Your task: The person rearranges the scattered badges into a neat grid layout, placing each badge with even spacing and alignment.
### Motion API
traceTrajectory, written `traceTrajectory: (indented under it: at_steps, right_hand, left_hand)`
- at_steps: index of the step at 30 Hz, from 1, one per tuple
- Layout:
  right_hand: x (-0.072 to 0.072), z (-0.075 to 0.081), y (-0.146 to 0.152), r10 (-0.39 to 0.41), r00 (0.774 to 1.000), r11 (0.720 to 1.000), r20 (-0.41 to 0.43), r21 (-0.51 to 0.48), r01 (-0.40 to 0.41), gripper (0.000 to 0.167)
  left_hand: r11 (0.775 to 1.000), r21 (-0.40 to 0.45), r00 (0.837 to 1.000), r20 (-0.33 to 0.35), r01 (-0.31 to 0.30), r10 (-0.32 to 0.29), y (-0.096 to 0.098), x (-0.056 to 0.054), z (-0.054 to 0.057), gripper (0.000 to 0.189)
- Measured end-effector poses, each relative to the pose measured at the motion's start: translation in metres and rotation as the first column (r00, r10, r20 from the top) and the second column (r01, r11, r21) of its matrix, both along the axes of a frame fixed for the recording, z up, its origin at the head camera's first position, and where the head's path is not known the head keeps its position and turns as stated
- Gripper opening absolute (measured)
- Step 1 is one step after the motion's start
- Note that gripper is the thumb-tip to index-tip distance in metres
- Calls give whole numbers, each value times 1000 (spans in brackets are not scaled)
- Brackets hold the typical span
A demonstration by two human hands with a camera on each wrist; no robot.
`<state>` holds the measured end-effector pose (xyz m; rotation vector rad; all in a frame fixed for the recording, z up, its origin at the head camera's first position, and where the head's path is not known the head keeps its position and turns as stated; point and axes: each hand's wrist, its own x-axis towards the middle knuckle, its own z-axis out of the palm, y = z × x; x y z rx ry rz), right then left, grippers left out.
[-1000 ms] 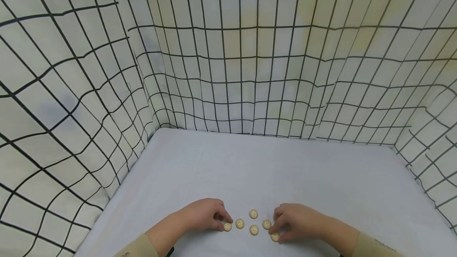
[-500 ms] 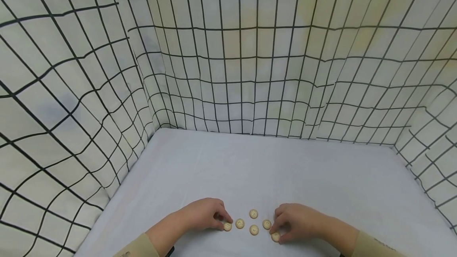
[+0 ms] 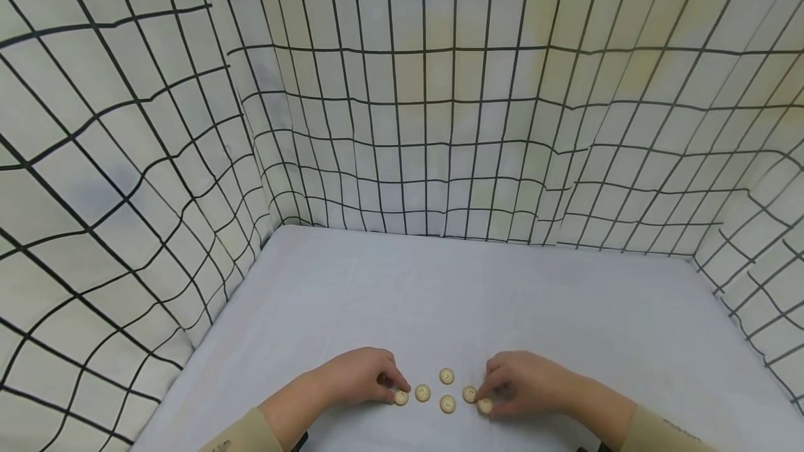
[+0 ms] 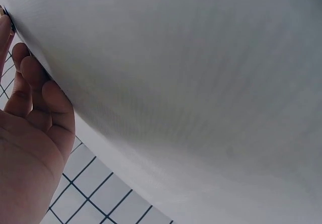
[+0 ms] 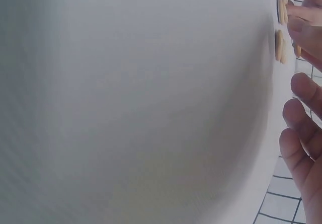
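Several round cream buttons lie in a small group on the white table in the head view. My left hand (image 3: pixel 359 377) pinches the leftmost button (image 3: pixel 401 397) by its edges between thumb and fingertips, down at the table. My right hand (image 3: pixel 529 383) pinches the rightmost button (image 3: pixel 485 406), which shows in the right wrist view as a button (image 5: pixel 298 50) between thumb and finger. Between the hands lie a left button (image 3: pixel 423 393), a far button (image 3: pixel 447 376), a near button (image 3: pixel 447 404) and a right button (image 3: pixel 469 394), the last one right at my right fingertips.
The white table (image 3: pixel 477 298) stretches away beyond the hands. White walls with a black grid (image 3: pixel 408 124) enclose it at the back and on both sides. Tan sleeves (image 3: pixel 248 432) cover both forearms.
My right hand has shifted slightly away from me, bringing the rightmost button with it, closer level with the others. The left hand stays where it was on its button.
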<state>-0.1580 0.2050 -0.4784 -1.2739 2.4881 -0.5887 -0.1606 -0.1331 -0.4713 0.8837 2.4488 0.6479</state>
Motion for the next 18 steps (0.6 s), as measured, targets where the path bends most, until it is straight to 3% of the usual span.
traceTrajectory:
  at_steps: [18]
  right_hand:
    - [-34, 2, 0, -151, 987, 987, 52, 55, 148, 21]
  left_hand:
    - [1000, -8, 1000, 1, -15, 15, 0, -1, 2, 22]
